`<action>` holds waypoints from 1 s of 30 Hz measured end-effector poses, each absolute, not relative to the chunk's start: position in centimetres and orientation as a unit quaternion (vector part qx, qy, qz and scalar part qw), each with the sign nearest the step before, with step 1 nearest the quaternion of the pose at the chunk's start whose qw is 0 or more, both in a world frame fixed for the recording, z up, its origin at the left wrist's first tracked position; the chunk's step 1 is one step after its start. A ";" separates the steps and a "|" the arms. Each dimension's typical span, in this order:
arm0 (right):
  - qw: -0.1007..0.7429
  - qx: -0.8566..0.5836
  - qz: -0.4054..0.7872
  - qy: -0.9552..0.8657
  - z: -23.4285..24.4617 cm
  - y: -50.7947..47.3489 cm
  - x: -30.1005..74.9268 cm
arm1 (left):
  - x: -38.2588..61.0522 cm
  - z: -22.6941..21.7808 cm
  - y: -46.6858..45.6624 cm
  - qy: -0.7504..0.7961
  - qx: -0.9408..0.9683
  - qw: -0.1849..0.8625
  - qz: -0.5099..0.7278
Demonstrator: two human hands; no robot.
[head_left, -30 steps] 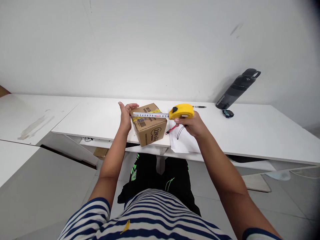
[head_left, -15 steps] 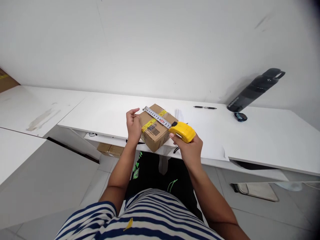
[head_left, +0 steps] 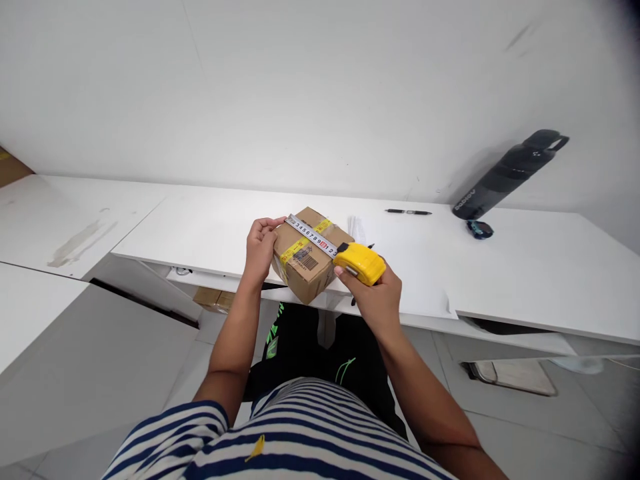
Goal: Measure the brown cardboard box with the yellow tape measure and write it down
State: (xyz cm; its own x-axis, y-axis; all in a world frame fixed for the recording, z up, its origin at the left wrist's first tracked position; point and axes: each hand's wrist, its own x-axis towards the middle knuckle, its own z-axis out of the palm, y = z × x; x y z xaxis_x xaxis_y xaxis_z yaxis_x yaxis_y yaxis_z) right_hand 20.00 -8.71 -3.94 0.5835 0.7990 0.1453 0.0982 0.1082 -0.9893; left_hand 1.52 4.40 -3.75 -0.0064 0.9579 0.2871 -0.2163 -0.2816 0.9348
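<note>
Across the cardboard box (head_left: 319,265) runs a straight tape blade (head_left: 313,236).

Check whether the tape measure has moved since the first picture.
Yes: judged against the black pen, the tape measure has moved nearer the person's body.

Your tape blade (head_left: 313,236) reads 3–9, red-boxed mark, then 1, 2; bottle (head_left: 509,176) lettering unclear, carton (head_left: 314,269) print too small to read.
</note>
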 end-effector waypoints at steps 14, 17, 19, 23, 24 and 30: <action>0.654 -0.585 0.288 -0.383 -4.0 -8.2 20.2 | 2.0 -4.0 4.5 0.368 0.511 0.473 0.616; 0.658 -0.574 0.299 -0.386 -4.4 -8.2 20.4 | 2.2 -4.9 4.4 0.385 0.485 0.464 0.634; 0.662 -0.562 0.314 -0.383 -4.6 -8.1 20.7 | 2.0 -5.6 4.1 0.417 0.454 0.459 0.640; 0.723 -0.502 0.339 -0.334 -4.1 -7.6 21.8 | 0.6 -6.4 2.5 0.449 0.407 0.540 0.584; 0.742 -0.479 0.345 -0.318 -3.9 -7.3 22.2 | 0.1 -6.5 2.0 0.439 0.399 0.572 0.567; 0.737 -0.390 0.441 -0.332 -3.2 -5.2 25.2 | -1.8 -8.2 1.9 0.395 0.315 0.633 0.586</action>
State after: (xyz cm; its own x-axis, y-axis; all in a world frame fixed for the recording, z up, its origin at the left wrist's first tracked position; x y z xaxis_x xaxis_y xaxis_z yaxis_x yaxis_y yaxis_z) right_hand 25.20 -5.16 -3.23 0.3913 0.9086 0.1459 -0.3910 0.3076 -0.8675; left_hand -1.85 1.91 -8.17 0.0011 0.9914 -0.1306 -0.4938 0.1141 0.8620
